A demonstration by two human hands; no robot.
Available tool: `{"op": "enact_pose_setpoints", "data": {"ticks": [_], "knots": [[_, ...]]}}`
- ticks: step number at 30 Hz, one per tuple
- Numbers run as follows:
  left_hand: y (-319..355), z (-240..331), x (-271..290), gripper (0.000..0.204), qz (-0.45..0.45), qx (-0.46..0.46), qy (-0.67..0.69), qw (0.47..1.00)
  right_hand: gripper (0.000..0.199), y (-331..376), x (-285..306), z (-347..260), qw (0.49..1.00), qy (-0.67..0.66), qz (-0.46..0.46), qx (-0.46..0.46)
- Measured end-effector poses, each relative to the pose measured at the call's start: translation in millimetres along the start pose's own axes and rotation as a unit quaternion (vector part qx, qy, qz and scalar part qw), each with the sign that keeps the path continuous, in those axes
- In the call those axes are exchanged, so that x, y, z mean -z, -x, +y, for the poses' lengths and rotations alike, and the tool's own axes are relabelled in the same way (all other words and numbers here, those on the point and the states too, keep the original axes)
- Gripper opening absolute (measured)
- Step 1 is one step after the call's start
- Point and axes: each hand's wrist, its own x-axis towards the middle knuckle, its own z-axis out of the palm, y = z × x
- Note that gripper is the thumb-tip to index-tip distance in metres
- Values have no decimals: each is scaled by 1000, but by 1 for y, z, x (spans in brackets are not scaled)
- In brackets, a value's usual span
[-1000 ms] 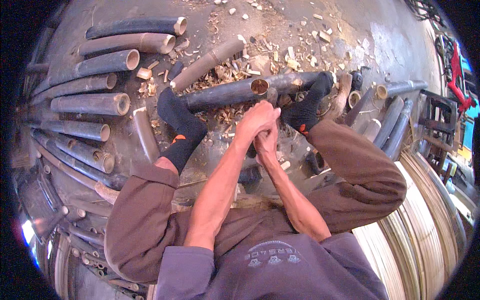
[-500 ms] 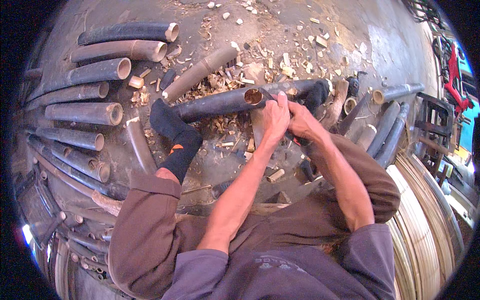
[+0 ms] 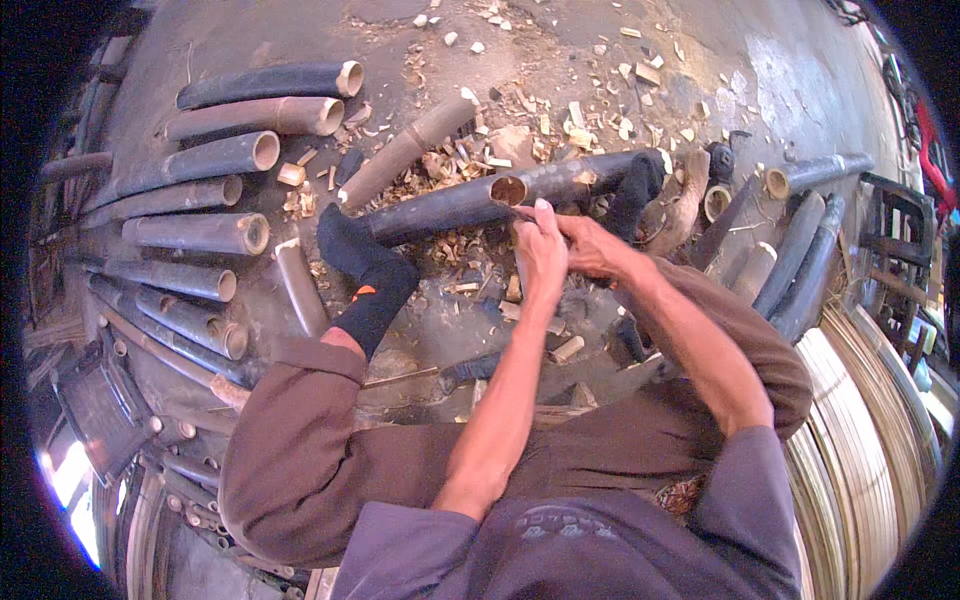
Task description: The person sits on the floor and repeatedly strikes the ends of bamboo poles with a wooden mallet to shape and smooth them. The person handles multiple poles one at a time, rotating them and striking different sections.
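A dark bamboo tube (image 3: 440,208) lies across the floor in front of me, with an oval opening (image 3: 508,191) cut in its upper side. My socked feet press against it, the left foot (image 3: 345,240) near one end and the right foot (image 3: 636,190) near the other. Just below the opening, my left hand (image 3: 542,252) is closed with its thumb pointing up. My right hand (image 3: 597,247) is closed right beside it. Both appear to grip a knife (image 3: 519,210), whose narrow dark tip shows by the opening's rim; the rest is mostly hidden by my fingers.
Several bamboo tubes (image 3: 195,233) lie in a row at the left. Wood chips (image 3: 455,160) litter the floor around a lighter bamboo piece (image 3: 410,145). More tubes (image 3: 790,255) lie at the right, near a bundle of long pale strips (image 3: 850,430).
Both hands have drawn slightly toward me and away from the opening. The tube stays under my feet. The whole view has shifted a little.
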Motion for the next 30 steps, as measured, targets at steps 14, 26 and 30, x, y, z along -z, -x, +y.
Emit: {"op": "enact_pose_setpoints", "data": {"ticks": [14,26,30], "knots": [[-39,20,86,56,-172,-99,-361,911,62,-59,-144,3,890,-308,317,110],[-39,-8,98,72,-196,-111,-231,947,77,-39,-131,-41,918,-239,316,33],[-66,21,116,58,-272,-133,-387,871,70,-81,-160,-73,768,-466,439,16]]}}
